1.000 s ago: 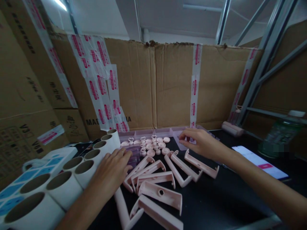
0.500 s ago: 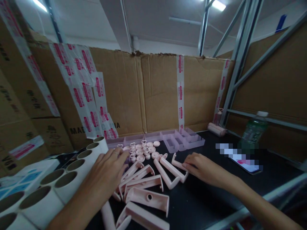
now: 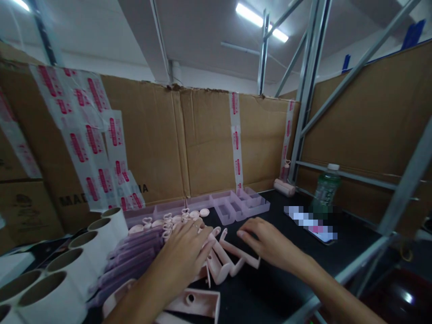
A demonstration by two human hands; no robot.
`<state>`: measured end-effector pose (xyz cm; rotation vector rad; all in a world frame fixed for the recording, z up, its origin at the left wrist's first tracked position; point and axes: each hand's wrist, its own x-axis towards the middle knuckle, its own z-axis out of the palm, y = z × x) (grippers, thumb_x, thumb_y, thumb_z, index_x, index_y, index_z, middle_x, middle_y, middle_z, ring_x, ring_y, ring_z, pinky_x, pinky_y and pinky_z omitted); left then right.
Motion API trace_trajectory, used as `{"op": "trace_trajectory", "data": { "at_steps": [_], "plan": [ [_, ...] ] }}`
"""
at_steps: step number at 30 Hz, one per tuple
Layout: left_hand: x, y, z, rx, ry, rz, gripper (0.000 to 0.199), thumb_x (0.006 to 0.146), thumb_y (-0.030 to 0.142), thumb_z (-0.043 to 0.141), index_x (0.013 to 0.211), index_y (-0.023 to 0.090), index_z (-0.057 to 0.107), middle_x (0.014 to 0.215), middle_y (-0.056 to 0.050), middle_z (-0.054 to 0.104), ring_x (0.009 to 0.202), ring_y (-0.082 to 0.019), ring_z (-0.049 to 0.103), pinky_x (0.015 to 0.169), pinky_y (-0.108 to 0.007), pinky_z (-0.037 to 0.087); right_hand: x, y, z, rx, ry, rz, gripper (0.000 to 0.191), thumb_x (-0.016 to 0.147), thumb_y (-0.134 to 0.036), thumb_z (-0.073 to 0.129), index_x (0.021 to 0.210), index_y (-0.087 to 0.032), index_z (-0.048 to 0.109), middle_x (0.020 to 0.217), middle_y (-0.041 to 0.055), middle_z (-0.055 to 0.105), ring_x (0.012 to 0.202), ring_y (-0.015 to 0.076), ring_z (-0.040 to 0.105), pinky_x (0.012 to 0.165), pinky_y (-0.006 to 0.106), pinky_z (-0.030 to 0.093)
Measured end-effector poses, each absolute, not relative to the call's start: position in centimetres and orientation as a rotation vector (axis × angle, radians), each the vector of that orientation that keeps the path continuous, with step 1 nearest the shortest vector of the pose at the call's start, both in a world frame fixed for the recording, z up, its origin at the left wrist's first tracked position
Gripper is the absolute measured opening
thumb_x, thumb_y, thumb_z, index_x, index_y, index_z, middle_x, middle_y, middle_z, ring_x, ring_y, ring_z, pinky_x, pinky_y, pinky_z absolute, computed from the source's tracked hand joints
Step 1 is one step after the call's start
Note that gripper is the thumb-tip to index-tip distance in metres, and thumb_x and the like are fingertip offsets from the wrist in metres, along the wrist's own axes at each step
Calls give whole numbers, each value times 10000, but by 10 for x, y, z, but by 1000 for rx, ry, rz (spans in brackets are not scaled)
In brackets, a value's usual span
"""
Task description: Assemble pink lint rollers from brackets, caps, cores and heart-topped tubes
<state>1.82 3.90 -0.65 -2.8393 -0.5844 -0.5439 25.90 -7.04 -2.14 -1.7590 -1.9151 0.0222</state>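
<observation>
My left hand reaches across a cluster of pale pink plastic parts, fingers stretched over them and thumb apart. Its palm side and whatever lies beneath are hidden. Angled pink trough-shaped pieces lie beside its fingertips. My right hand hovers with bent fingers and a gap at the thumb, nothing visible in it. Just left of and below it lies a slim pink piece with upturned ends. Small pink round caps and heart-shaped loops sit beyond my left hand.
Purple translucent strips lie left, beside white cardboard tubes. A lilac compartment tray stands at the back against the cardboard wall. To the right are a phone, a green bottle and a metal rack frame.
The view has swung right. My left hand has moved right over the pink pieces, and purple strips now show behind it. My right hand has come away from the slim pink piece.
</observation>
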Motion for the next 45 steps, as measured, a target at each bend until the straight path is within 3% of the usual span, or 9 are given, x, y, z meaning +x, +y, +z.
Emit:
{"op": "trace_trajectory", "data": {
  "at_steps": [3,10,23,30,34,37,42,45],
  "plan": [
    [14,49,-17,-2793,-535,-671,325,1028,205,404,1272,196,619,1256,-106,662,1206,-314,572,1041,-547,414,313,-60,-5,-1971,-1684,-127,227,1087,-331,582,1033,-129,669,999,55,650,937,221,640,897,414,528],
    [3,54,-14,-2571,-433,-1021,286,1017,194,402,1145,147,653,1118,-101,702,1071,-288,613,985,-472,410,451,-10,29,-2443,-1027,-281,302,1036,-335,673,1233,-114,614,1217,127,588,1054,270,619,905,436,559],
    [0,40,-9,-2606,-384,-1190,238,1020,179,391,1003,161,628,1001,-85,689,971,-258,605,914,-426,434,493,29,-25,-2581,-820,-64,291,1037,-327,672,1250,-140,606,1208,102,590,1021,258,629,861,420,581],
    [-7,31,0,-2702,-455,-1336,228,1008,142,402,996,154,629,992,-75,668,970,-242,579,898,-420,433,465,6,-2,-2451,-845,-295,278,1041,-360,664,1192,-130,628,1152,93,609,977,250,638,835,392,580],
    [-12,27,7,-2741,-531,-1502,217,1015,158,433,1099,162,633,1029,-56,668,1016,-216,577,933,-395,419,419,-21,33,-2187,-1064,-516,298,1031,-376,664,1183,-126,609,1072,77,614,919,233,628,834,400,555],
    [-13,23,14,-2794,-644,-1623,249,1022,224,465,1203,192,632,1102,-52,664,1085,-209,577,984,-387,397,359,-46,59,-1920,-1389,-522,380,931,-352,733,1212,-137,598,978,44,626,824,206,614,756,317,514],
    [-9,16,19,-3141,-938,-1891,434,956,434,576,1332,219,602,1349,-100,593,1283,-285,507,1106,-447,332,241,-78,80,-1599,-1880,-403,229,748,-274,739,943,-208,640,809,-3,579,714,201,553,623,317,421],
    [-4,10,16,-3273,-930,-2316,425,880,521,664,1177,218,687,1218,-94,679,1154,-291,600,1049,-418,422,186,-82,79,-1469,-2036,-388,198,664,-189,716,802,-203,575,870,38,591,811,243,551,686,359,430]
  ]
}}
